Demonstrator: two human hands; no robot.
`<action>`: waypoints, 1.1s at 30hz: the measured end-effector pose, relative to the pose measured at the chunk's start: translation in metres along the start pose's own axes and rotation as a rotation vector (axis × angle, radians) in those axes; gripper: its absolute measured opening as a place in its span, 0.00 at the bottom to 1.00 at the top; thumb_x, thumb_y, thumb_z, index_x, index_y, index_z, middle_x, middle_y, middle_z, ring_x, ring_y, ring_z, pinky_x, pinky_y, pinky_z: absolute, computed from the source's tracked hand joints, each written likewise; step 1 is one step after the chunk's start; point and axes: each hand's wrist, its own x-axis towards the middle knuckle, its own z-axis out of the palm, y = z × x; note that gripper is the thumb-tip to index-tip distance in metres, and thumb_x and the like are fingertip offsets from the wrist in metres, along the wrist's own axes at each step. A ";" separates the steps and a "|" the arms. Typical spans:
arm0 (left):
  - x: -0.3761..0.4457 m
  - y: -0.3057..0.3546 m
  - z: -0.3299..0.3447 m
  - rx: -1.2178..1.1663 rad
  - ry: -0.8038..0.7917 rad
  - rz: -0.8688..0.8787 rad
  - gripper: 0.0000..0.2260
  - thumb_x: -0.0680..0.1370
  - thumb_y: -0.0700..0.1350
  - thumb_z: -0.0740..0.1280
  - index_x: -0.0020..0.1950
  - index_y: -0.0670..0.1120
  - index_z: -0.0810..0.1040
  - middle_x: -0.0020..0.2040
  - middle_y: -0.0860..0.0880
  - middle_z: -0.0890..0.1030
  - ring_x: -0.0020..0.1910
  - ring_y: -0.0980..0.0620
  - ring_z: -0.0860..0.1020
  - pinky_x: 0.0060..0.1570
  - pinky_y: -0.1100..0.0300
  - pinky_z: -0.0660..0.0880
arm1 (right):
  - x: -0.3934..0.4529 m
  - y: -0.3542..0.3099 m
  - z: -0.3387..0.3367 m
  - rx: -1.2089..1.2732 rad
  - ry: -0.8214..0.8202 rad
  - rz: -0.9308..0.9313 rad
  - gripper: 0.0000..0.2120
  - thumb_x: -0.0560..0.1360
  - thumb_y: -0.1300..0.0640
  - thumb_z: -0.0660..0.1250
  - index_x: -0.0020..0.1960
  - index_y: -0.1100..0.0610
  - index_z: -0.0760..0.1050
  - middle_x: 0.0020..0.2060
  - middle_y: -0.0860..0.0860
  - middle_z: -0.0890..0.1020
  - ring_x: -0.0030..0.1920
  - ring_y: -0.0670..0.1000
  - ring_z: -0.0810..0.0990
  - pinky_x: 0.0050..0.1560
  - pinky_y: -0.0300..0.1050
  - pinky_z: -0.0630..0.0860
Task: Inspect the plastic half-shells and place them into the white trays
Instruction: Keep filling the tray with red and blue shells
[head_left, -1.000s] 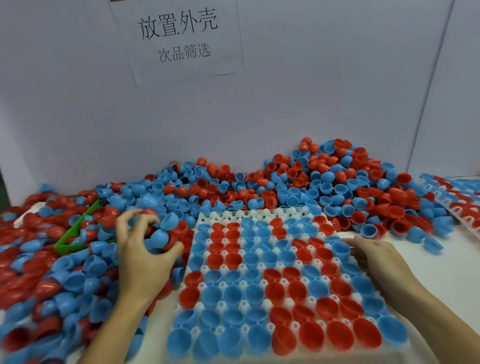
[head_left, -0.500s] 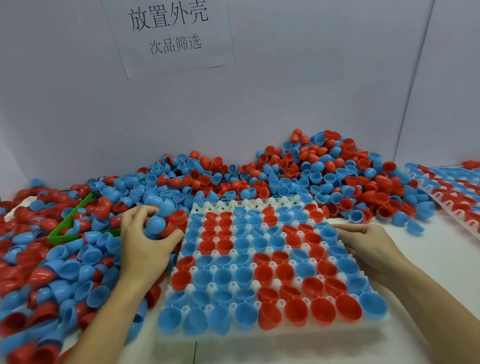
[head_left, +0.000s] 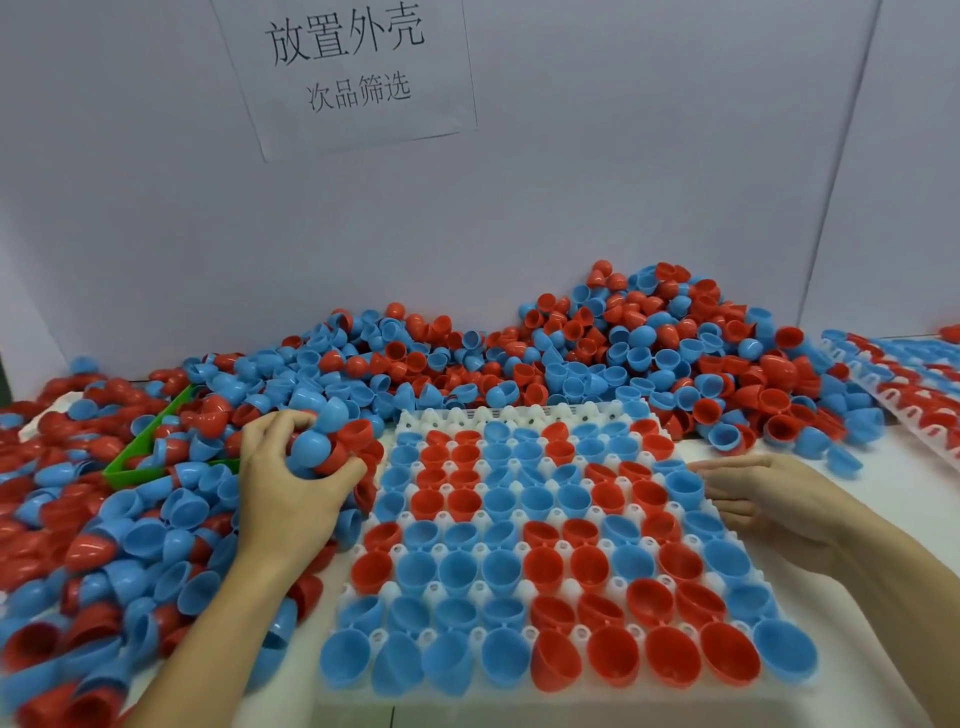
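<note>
A pale wall (head_left: 623, 182) at the back, a paper sign (head_left: 348, 73) with printed characters stuck on it, and a white tabletop (head_left: 893, 488) below. Dead centre on it sits the white tray (head_left: 519, 413), nearly every cup filled with red and blue shells, open sides up; only the far row shows bare white. Left hand (head_left: 291, 493) is in at the tray's far-left corner, fingers curled round a small clutch of shells, a blue shell (head_left: 310, 447) showing between thumb and fingers with a red shell (head_left: 355, 434) just beside it. Right hand (head_left: 769, 499) lies on the tray's right edge, fingers straight and relaxed, tips touching a blue seated shell (head_left: 684, 486), gripping nothing. Moving outward: the loose pile (head_left: 597, 353) of red and blue shells runs right along the far side of the tray against the wall, highest at the far right, and spills down the whole left side past the left forearm. Half buried in that left heap, a green bin (head_left: 156, 441), its rim poking out just left of the left hand. Over at the far right edge, a second tray (head_left: 904, 384), also loaded with red and blue, well apart from the main one.
</note>
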 end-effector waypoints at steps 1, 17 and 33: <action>0.000 0.001 0.000 0.005 0.001 0.011 0.18 0.67 0.39 0.79 0.50 0.50 0.76 0.59 0.49 0.71 0.56 0.47 0.74 0.53 0.56 0.70 | 0.000 0.000 0.003 -0.035 0.014 -0.018 0.03 0.79 0.61 0.67 0.50 0.58 0.79 0.46 0.55 0.84 0.43 0.54 0.85 0.33 0.42 0.79; -0.004 0.014 -0.002 -0.016 -0.044 0.057 0.17 0.68 0.36 0.78 0.49 0.48 0.75 0.56 0.49 0.71 0.51 0.53 0.73 0.45 0.70 0.66 | 0.007 0.004 0.027 -0.123 0.031 -0.246 0.16 0.83 0.62 0.56 0.52 0.51 0.82 0.44 0.46 0.87 0.48 0.51 0.86 0.47 0.43 0.80; -0.005 0.028 -0.014 0.041 -0.101 0.253 0.20 0.64 0.38 0.81 0.45 0.51 0.73 0.60 0.55 0.68 0.59 0.67 0.69 0.52 0.80 0.67 | -0.031 -0.067 0.060 -0.460 0.175 -0.877 0.11 0.82 0.60 0.61 0.54 0.47 0.79 0.46 0.44 0.84 0.45 0.42 0.83 0.41 0.34 0.77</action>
